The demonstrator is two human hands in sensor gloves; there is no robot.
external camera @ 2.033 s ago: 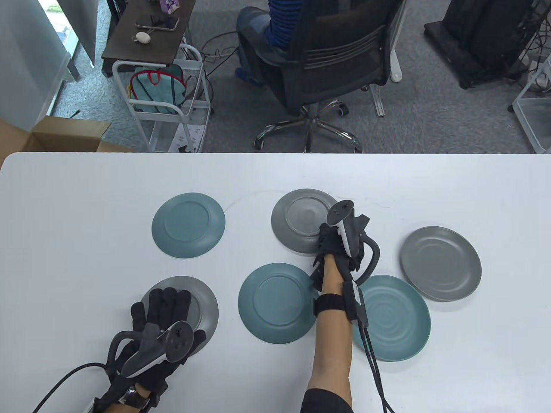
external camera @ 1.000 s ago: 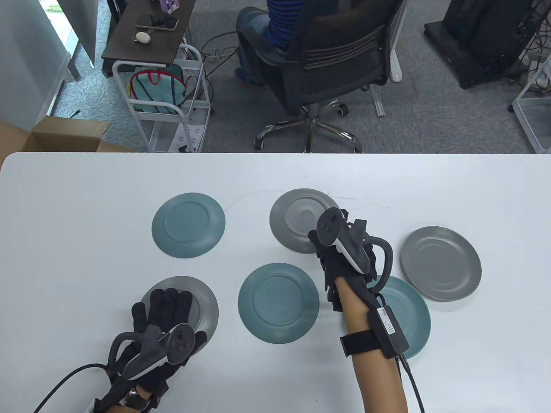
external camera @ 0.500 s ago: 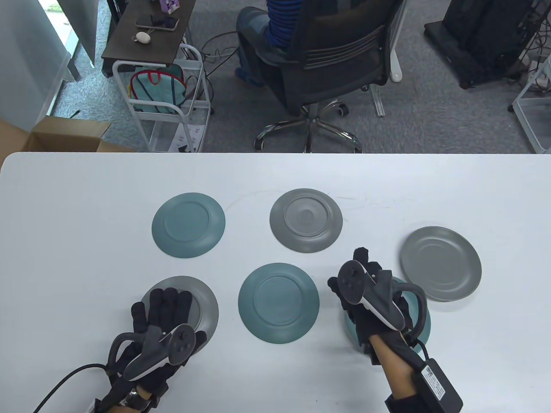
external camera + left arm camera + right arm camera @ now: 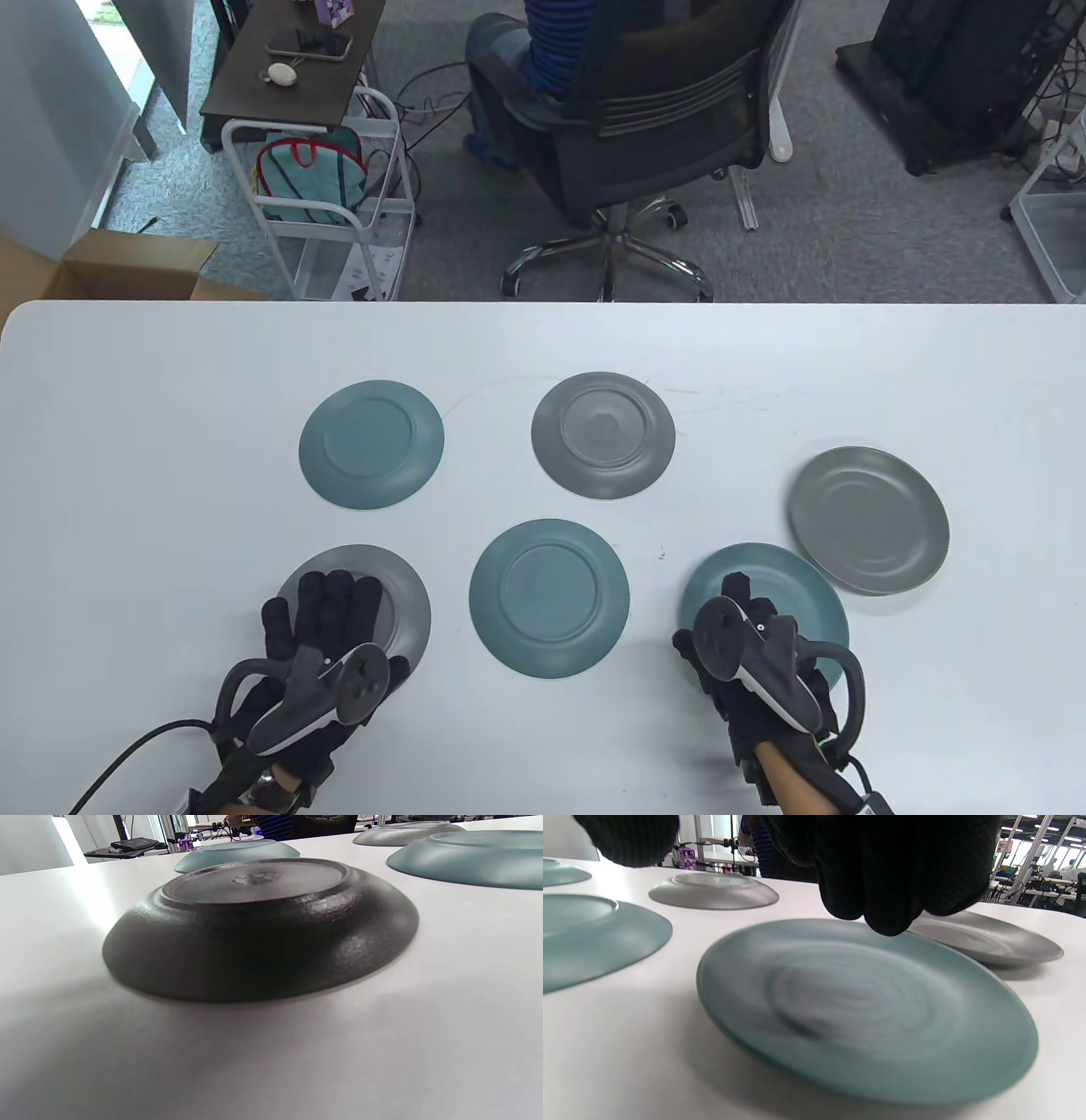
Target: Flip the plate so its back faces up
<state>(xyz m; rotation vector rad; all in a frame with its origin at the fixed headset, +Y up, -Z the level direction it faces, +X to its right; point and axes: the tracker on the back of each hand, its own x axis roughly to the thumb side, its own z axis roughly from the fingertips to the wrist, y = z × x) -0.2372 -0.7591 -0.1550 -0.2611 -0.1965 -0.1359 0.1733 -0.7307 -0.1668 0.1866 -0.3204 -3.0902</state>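
My right hand (image 4: 747, 658) hovers, fingers loose and gripping nothing, over the face-up teal plate (image 4: 789, 586) at five o'clock on the table (image 4: 170, 407), while my left hand (image 4: 318, 645) lies flat on an upturned grey plate (image 4: 407, 594) at seven o'clock.

Six plates lie on the white table (image 4: 170, 407); both gloved hands overlap near plates.

Six plates lie on the bench (image 4: 170, 407): three teal plates (image 4: 372, 444) (image 4: 549, 598) (image 4: 789, 586) and three grey plates (image 4: 603, 435) (image 4: 868, 519) (image 4: 403, 594) (four show their backs, two their faces). Two gloved hands (image 4: 318, 645) (image 4: 755, 662).
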